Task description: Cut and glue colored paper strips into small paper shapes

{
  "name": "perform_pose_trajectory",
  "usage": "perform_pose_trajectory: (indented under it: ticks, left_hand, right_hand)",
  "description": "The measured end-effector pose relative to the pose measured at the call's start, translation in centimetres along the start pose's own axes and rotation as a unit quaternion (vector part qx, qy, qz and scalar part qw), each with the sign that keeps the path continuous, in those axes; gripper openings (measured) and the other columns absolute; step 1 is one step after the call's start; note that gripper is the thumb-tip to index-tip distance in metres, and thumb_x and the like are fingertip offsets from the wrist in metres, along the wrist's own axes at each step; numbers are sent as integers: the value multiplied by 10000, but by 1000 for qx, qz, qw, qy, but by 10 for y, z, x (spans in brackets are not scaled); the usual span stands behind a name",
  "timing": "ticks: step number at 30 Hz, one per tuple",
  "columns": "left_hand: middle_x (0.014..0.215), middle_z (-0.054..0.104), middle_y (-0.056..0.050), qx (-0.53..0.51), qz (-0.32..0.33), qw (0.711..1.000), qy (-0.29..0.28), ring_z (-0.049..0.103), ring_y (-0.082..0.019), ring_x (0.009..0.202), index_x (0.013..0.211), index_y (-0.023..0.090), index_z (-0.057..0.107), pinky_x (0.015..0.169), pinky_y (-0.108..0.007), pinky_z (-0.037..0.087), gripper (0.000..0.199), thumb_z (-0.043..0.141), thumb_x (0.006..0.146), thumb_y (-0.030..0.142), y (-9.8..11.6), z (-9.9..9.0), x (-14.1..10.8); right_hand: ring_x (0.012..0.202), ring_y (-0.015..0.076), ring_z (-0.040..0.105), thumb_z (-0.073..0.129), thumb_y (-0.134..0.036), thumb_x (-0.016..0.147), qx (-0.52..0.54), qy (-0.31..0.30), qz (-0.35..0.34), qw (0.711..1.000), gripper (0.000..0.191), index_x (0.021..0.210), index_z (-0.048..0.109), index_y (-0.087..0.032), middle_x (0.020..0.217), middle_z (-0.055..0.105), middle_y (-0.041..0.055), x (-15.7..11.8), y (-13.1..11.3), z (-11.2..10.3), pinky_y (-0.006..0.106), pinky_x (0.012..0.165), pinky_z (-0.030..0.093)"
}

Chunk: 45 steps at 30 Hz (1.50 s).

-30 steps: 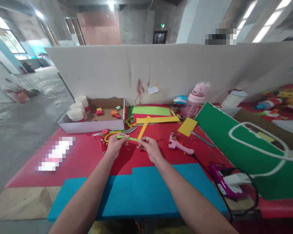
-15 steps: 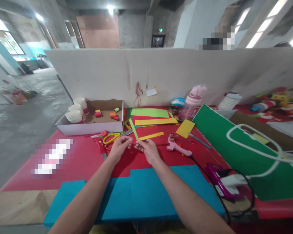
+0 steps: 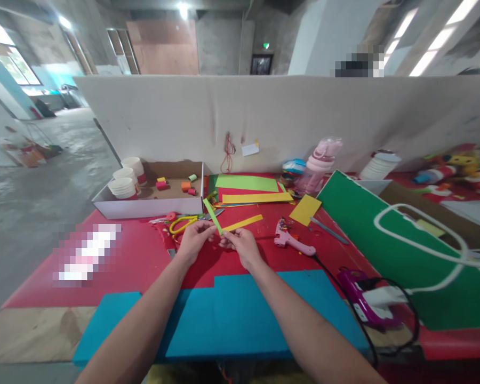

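Note:
Both my hands meet over the red table, pinched around the near end of a narrow light-green strip [image 3: 212, 214] that points up and away to the left. My left hand [image 3: 196, 241] has thumb and fingertips together at the strip's left side. My right hand [image 3: 242, 248] pinches its lower end. A yellow strip [image 3: 246, 222] runs rightward from behind the right fingertips; whether they grip it too is hidden. Beside my left hand lie yellow-handled scissors [image 3: 180, 224]. To the right of my right hand rests a pink glue gun [image 3: 294, 242].
Blue boards [image 3: 260, 314] line the front edge. A shallow box [image 3: 152, 208] with cups and small rolls stands back left. Coloured sheets [image 3: 246, 184] and a pink bottle [image 3: 318, 168] are behind. A green panel [image 3: 384, 256], white cable and purple power strip [image 3: 364, 298] occupy the right.
The green strip has tilted further left at its far end. The yellow strip has shifted slightly left and its far end has angled up. My hands have drawn slightly closer together.

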<state>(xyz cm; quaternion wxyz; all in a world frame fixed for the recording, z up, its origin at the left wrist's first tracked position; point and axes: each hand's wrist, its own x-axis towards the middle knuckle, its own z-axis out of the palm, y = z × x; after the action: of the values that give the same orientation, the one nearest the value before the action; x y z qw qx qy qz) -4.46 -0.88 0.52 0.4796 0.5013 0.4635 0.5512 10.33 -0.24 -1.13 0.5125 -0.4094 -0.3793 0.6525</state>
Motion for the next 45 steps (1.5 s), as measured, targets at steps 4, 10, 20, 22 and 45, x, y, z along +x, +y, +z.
perform_pose_trajectory:
  ticks: [4,10,20,22,45]
  left_hand:
    - [614,587,-6,-22,-17,1000,-4,508,-90,543,754,130,643,545,-217,411,222,705,691,333,4,0,-1]
    - [623,593,-2,-12,-18,999,-30,516,-92,540,760,139,630,539,-220,416,238,719,683,346,2,0,-2]
    - [555,558,18,36,2,999,-7,488,-87,494,691,145,621,514,-215,384,234,703,697,364,-8,-3,2]
    - [558,558,17,33,1,999,-3,487,-84,493,691,142,623,510,-212,383,236,709,693,362,-7,-2,1]
    - [551,572,5,-21,-20,1000,-8,477,-80,479,657,136,627,489,-212,372,243,738,661,352,-4,5,-3]
  right_hand:
    - [508,118,613,808,-361,579,-3,2,4,1000,294,665,654,-126,597,673,43,0,0,1,263,558,569]
    - [503,116,610,806,-327,576,-4,5,9,1000,267,665,656,-125,567,658,29,0,1,1,257,550,568]
    - [466,120,617,823,-398,540,-44,-22,12,999,348,675,679,-111,540,660,28,2,3,0,254,533,565]
    - [471,121,620,820,-391,549,-42,-20,14,999,337,667,670,-113,550,664,34,2,3,1,253,531,563]
    - [573,108,617,825,-372,531,74,-44,10,996,326,697,640,-160,657,676,7,2,-3,-3,274,646,560]
